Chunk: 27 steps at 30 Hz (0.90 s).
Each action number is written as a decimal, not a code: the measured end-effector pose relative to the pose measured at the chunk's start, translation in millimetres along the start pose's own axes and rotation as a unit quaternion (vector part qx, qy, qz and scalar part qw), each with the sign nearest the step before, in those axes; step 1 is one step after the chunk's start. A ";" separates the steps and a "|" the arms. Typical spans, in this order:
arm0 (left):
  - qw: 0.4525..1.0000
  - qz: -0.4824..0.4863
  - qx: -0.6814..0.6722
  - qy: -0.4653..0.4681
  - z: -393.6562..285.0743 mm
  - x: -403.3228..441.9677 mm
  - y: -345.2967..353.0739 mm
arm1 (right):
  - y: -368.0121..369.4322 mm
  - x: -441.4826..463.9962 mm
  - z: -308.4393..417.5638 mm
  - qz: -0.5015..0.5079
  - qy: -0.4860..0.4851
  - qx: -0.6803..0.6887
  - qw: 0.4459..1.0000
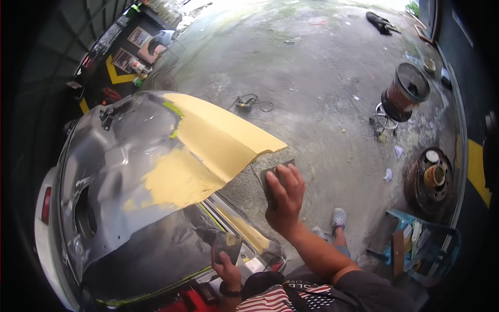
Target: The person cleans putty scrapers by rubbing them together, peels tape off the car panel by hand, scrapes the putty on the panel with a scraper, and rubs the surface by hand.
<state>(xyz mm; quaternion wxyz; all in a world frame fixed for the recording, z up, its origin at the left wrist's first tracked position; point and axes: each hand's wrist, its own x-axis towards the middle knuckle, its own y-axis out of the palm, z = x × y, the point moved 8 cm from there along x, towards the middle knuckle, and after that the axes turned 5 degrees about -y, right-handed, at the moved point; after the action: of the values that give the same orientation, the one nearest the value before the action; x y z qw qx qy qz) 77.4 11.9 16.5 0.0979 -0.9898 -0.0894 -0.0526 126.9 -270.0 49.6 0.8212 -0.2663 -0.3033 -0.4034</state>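
Flag-printed shirt (288, 300) cloth lies closest, at the bottom edge. Beyond it the left hand (226, 273) grips a dark flat plate (232, 251) bearing a dab of yellow paste (230, 238), thumb pressed on its face. Further forward, the right hand (286, 200) has its fingers (278, 187) bent and closed on a thin dark spreader (268, 196), just beside the pointed corner of a yellow-coated car panel (223, 132); whether they touch, I cannot tell. Over to the right, a blue crate (451, 244) and rusty wheel (416, 193) rest on the concrete floor (322, 93).
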 end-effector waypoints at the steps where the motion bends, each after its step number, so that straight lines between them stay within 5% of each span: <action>1: 1.000 0.004 0.017 0.001 3.2 -6.3 8.3 | -4.1 4.7 -8.8 -0.003 -0.004 -0.010 1.000; 15: 1.000 0.005 0.003 0.028 -12.7 3.6 -12.1 | 20.4 24.8 38.1 -0.043 -0.010 0.015 0.999; 23: 0.999 0.007 -0.019 0.036 -27.5 4.7 -9.8 | -4.7 -22.2 61.4 0.028 0.003 0.198 0.980; 27: 0.998 -0.029 -0.020 0.043 -33.0 3.8 -16.8 | -13.1 -37.5 17.1 0.072 0.179 0.286 0.939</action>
<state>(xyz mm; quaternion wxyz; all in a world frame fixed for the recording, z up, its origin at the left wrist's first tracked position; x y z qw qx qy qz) 75.0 22.0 52.2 0.0803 -0.9853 -0.1132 -0.0997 92.8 -246.6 37.0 0.9302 0.0353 -0.2339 -0.2807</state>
